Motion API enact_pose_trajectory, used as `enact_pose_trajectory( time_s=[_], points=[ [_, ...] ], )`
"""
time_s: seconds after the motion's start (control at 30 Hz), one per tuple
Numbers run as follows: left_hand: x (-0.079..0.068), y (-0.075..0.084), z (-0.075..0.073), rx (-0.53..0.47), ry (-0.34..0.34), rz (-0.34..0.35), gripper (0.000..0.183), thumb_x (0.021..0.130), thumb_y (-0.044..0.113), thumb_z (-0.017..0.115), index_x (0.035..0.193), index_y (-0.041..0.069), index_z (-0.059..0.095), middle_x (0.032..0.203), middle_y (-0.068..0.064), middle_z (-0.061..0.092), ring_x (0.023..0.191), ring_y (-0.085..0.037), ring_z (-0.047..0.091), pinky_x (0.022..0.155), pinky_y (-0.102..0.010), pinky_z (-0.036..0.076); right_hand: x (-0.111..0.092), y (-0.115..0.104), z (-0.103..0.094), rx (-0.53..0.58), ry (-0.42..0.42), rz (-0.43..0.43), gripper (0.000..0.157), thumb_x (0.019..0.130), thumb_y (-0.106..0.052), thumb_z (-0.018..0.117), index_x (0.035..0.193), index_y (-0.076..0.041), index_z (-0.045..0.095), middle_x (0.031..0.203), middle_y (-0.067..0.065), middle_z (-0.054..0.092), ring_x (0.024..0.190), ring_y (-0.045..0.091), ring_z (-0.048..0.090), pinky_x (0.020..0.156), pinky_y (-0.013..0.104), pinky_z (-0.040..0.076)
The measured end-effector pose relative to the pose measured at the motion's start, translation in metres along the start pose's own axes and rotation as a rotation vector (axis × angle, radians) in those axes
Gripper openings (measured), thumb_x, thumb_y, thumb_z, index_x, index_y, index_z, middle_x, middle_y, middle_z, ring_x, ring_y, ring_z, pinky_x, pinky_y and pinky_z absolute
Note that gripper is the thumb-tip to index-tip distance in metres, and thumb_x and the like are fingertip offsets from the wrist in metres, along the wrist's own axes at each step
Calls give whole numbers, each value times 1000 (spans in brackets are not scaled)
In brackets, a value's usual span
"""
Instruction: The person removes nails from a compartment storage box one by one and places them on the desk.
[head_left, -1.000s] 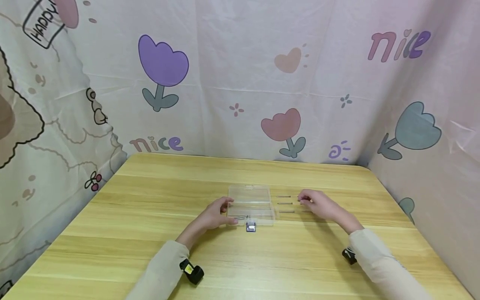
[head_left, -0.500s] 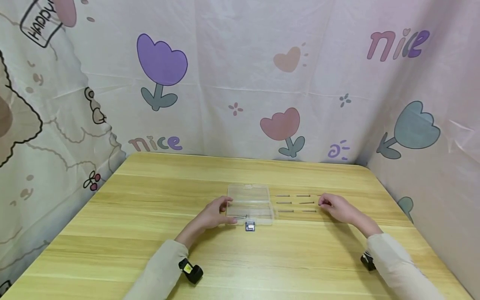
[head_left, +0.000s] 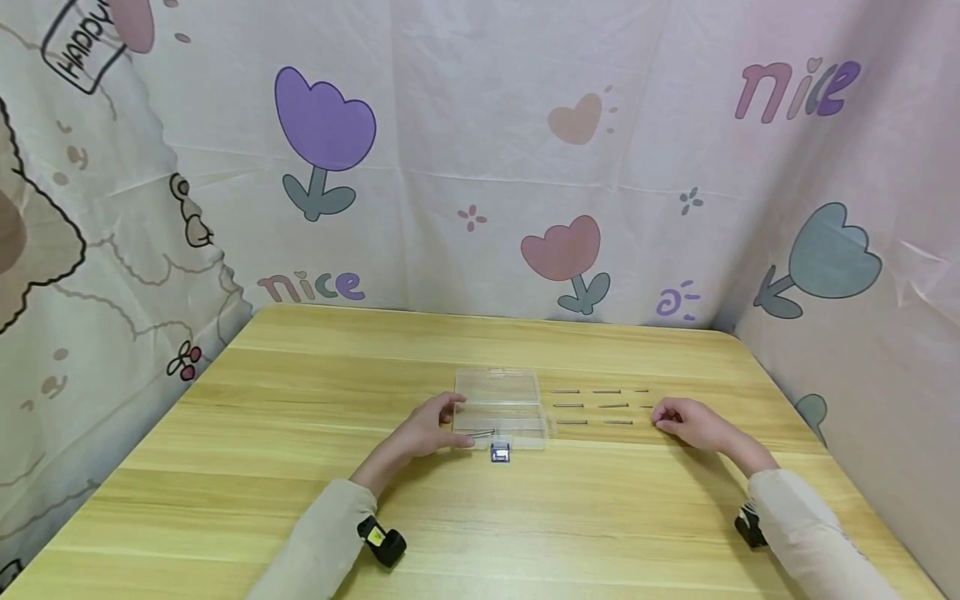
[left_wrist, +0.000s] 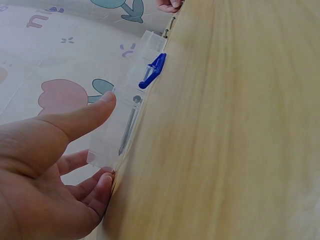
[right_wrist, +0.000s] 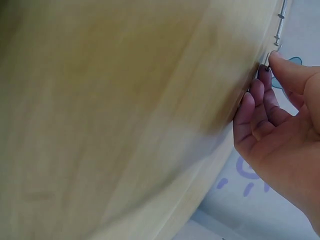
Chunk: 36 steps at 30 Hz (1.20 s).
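Observation:
A clear plastic box (head_left: 517,425) lies on the table with its lid (head_left: 497,385) folded back. My left hand (head_left: 427,427) holds its left end between thumb and fingers. Inside the front compartment are loose nails (head_left: 482,433); the left wrist view shows one long pointed nail (left_wrist: 128,127) through the wall. A blue latch (left_wrist: 154,72) sticks out at the box's front. To the right of the box, several nails (head_left: 567,406) lie in rows and columns. My right hand (head_left: 693,423) pinches a nail (right_wrist: 267,68), mostly hidden by fingers, at the rightmost column's near end.
The wooden table (head_left: 480,533) reaches forward to a patterned cloth backdrop (head_left: 450,100), which also hangs along both sides. Black wrist cameras (head_left: 382,543) sit at both sleeves.
My right hand has moved right along the nails and then toward me. More nails now show in the second and third columns. The left hand stays on the box.

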<state>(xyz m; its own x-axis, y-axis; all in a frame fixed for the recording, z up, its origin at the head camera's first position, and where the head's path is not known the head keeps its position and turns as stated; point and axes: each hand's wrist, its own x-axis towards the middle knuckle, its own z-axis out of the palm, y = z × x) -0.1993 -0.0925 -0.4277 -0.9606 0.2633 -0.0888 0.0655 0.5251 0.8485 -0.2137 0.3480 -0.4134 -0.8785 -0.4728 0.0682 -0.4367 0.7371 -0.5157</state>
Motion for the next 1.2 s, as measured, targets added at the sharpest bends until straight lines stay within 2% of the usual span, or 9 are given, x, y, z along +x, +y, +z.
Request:
enact_pose_trajectory(
  time_s=[0.87,1.0,1.2],
  points=[
    [-2,0,-1,-43,-9,-5,69,73,13,85,132,4,53,119,-12,54,105,-28,49,88,-45,42,7,-2,3,28,-47,26,6,88,4,64,87,-3,63,80,-2,58,73,8,49,66,27,43],
    [-3,0,-1,-39,-7,-3,69,72,13,85,133,4,52,120,-12,54,106,-29,49,89,-46,42,6,-2,-1,63,-82,16,6,86,4,65,90,1,63,84,1,60,76,9,52,68,27,46],
    [-3,0,-1,-39,-12,-1,70,72,13,86,133,3,52,120,-12,54,106,-29,49,89,-47,42,8,-8,-13,145,-105,35,16,84,3,68,98,7,62,89,7,60,79,11,52,69,26,46]
  ],
)
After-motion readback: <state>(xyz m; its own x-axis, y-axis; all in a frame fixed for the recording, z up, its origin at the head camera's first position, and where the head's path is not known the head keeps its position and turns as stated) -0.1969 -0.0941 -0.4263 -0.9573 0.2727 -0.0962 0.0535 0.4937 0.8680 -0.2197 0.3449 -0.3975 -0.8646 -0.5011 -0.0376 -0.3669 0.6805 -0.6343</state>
